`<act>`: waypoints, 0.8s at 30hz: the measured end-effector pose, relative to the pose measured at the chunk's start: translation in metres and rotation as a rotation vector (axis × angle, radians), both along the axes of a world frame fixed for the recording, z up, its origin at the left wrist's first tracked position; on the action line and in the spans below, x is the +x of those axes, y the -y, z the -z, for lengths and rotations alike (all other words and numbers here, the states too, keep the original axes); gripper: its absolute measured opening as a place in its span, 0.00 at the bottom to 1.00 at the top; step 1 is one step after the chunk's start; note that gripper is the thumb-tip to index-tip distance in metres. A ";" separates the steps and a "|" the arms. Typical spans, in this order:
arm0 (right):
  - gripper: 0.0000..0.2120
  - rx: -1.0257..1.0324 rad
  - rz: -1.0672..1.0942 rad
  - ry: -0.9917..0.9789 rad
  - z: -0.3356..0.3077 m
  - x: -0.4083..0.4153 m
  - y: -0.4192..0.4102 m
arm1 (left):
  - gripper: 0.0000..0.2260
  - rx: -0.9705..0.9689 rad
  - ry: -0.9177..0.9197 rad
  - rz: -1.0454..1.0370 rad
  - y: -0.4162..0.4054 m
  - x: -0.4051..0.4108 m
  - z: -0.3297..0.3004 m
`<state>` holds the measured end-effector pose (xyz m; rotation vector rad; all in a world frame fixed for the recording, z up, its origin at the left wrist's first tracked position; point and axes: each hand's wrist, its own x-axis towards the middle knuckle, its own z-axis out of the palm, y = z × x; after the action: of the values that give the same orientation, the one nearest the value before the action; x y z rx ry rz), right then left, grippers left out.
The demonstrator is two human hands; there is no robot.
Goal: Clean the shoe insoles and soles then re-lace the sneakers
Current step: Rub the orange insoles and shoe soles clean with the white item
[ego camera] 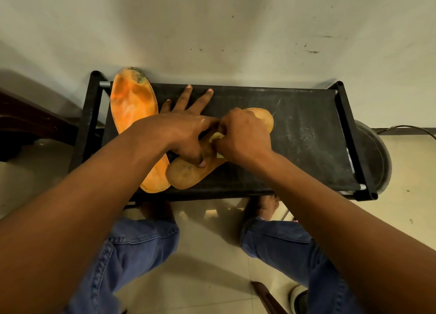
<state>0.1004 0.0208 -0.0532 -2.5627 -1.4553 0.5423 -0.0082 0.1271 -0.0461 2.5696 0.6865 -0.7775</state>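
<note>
On the black rack (306,134), the left hand (186,129) lies spread, thumb pressing the tan insole (188,174) near the front edge. The right hand (243,136) pinches a pale cloth (215,136) against its middle. The orange insole (132,103) lies at the left end.

A low black rack (306,134) with a dusty fabric shelf stands against a pale, scuffed wall (236,25). Beneath and in front of the rack lies a glossy cream tiled floor (212,278) that reflects soft overhead light. Left of the rack is a piece of dark wooden furniture (28,124). Right of the rack, touching its end frame, sits a round dark object (375,158), with a thin cable (410,128) running along the floor behind it. A dark wooden leg (266,297) shows near the bottom edge, in front of the rack.
</note>
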 end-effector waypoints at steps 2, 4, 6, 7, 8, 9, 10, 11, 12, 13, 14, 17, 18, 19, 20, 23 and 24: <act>0.06 0.004 0.022 0.048 -0.003 0.004 0.001 | 0.50 -0.004 0.006 -0.006 0.001 0.001 0.000; 0.05 0.005 0.052 0.135 -0.008 0.009 0.001 | 0.50 -0.019 0.005 -0.012 0.001 0.001 -0.003; 0.06 0.014 0.083 0.177 -0.011 0.014 0.001 | 0.50 -0.047 -0.023 -0.010 -0.001 -0.001 -0.008; 0.07 0.018 0.087 0.178 -0.011 0.015 0.001 | 0.50 -0.059 -0.046 -0.008 -0.002 -0.002 -0.011; 0.08 0.021 0.077 0.174 -0.011 0.015 0.001 | 0.50 -0.066 -0.069 -0.007 -0.004 -0.005 -0.014; 0.09 0.020 0.061 0.171 -0.011 0.014 0.001 | 0.50 -0.068 -0.086 -0.006 -0.006 -0.007 -0.016; 0.10 0.022 0.047 0.165 -0.009 0.013 0.001 | 0.50 -0.067 -0.096 -0.006 -0.007 -0.009 -0.017; 0.09 0.027 0.041 0.153 -0.008 0.013 0.000 | 0.50 -0.068 -0.101 -0.008 -0.008 -0.010 -0.017; 0.08 0.032 0.040 0.137 -0.006 0.012 -0.001 | 0.50 -0.071 -0.103 -0.011 -0.009 -0.010 -0.017; 0.06 0.037 0.041 0.119 -0.004 0.012 -0.001 | 0.50 -0.072 -0.102 -0.012 -0.009 -0.011 -0.015; 0.04 0.044 0.036 0.092 -0.002 0.010 -0.001 | 0.51 -0.070 -0.098 -0.007 -0.010 -0.011 -0.014; 0.05 0.079 -0.051 -0.052 -0.001 -0.001 0.001 | 0.52 -0.055 -0.086 0.003 -0.011 -0.011 -0.009; 0.05 0.091 -0.097 -0.095 -0.001 -0.007 0.002 | 0.53 -0.051 -0.081 0.004 -0.012 -0.011 -0.007; 0.06 0.102 -0.137 -0.116 -0.002 -0.013 0.003 | 0.53 -0.049 -0.077 0.004 -0.013 -0.012 -0.006; 0.06 0.108 -0.165 -0.106 -0.002 -0.017 0.004 | 0.54 -0.050 -0.074 0.002 -0.013 -0.012 -0.005; 0.05 0.078 -0.143 0.094 -0.001 -0.016 0.004 | 0.53 -0.041 -0.074 0.007 -0.013 -0.013 -0.004; 0.04 0.064 -0.102 0.165 -0.003 -0.012 0.004 | 0.53 -0.039 -0.076 0.011 -0.012 -0.013 -0.004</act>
<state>0.0888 0.0170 -0.0506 -2.5467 -1.6349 0.2974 -0.0207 0.1395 -0.0417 2.5225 0.6737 -0.8876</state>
